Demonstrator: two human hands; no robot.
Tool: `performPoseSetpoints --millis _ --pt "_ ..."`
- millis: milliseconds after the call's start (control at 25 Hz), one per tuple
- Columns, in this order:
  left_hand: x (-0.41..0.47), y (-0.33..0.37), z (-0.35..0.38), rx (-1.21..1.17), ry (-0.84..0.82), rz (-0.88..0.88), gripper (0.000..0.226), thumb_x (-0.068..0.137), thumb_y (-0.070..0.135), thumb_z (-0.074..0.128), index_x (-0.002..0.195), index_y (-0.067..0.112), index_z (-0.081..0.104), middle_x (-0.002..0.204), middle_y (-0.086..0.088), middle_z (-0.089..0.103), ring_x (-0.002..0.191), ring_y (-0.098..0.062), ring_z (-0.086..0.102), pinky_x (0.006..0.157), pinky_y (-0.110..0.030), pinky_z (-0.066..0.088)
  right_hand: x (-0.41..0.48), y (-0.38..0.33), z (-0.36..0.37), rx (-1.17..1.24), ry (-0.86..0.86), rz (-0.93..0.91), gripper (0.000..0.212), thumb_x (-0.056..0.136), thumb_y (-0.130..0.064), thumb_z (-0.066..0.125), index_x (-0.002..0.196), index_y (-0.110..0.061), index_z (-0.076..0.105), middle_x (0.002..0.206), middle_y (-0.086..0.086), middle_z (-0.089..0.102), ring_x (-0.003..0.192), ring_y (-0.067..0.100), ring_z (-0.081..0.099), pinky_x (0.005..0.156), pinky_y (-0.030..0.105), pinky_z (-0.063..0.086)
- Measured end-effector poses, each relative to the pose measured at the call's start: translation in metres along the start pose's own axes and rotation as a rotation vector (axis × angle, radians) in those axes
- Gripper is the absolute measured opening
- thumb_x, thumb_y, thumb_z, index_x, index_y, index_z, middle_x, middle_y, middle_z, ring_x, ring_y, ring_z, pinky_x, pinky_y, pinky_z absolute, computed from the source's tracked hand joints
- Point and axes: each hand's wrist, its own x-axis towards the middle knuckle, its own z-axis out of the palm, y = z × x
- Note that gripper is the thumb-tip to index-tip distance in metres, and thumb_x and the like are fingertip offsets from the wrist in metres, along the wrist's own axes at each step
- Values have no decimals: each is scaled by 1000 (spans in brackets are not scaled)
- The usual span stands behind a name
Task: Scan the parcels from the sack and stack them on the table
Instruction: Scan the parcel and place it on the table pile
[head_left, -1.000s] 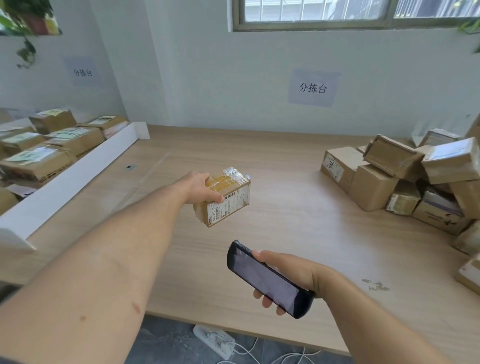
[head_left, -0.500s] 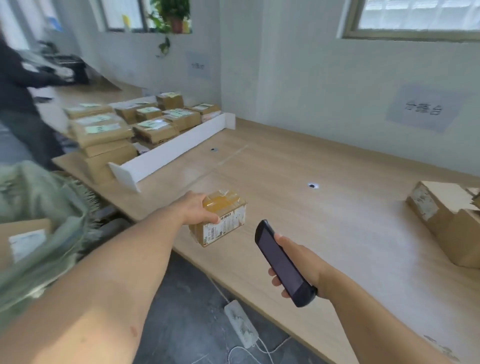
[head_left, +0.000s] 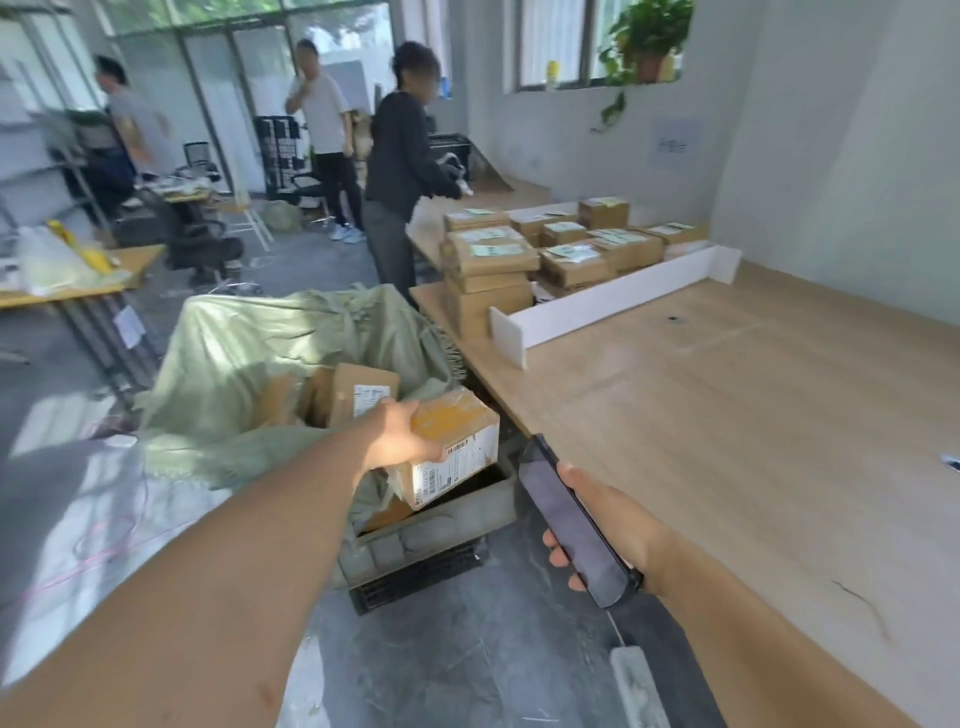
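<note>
My left hand (head_left: 397, 434) grips a small cardboard parcel (head_left: 454, 447) with yellow tape on top and a white barcode label on its side. It hangs in the air over the open green sack (head_left: 249, 374), left of the wooden table (head_left: 727, 415). My right hand (head_left: 608, 514) holds a black handheld scanner (head_left: 571, 525) just right of the parcel, its dark screen facing me. Inside the sack lie more cardboard parcels (head_left: 353, 395).
A white divider (head_left: 608, 301) crosses the table; behind it stand stacked labelled parcels (head_left: 550, 249). The sack sits in a dark crate (head_left: 426, 566) on the floor. A power strip (head_left: 636, 686) lies near my feet. Three people (head_left: 400, 171) stand further back among desks and chairs.
My view has swung left from the table to the sack. My left hand has carried the parcel off the table edge to above the sack. The scanner stays beside it.
</note>
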Motion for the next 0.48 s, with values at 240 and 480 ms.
performPoseSetpoints --millis 240,480 --pt "51 -104 -87 121 123 -101 111 51 69 66 145 19 37 140 -10 42 124 -27 45 102 -38 40 92 -60 79 -71 -136 -13 62 96 -63 42 97 -4 60 67 12 60 56 24 55 53 32 48" --pt "152 -168 -161 141 141 -113 93 70 52 76 144 15 35 140 -12 36 122 -31 45 99 -39 42 176 -119 131 -45 -195 60 58 93 -60 49 90 -2 60 66 9 60 53 21 56 47 30 47"
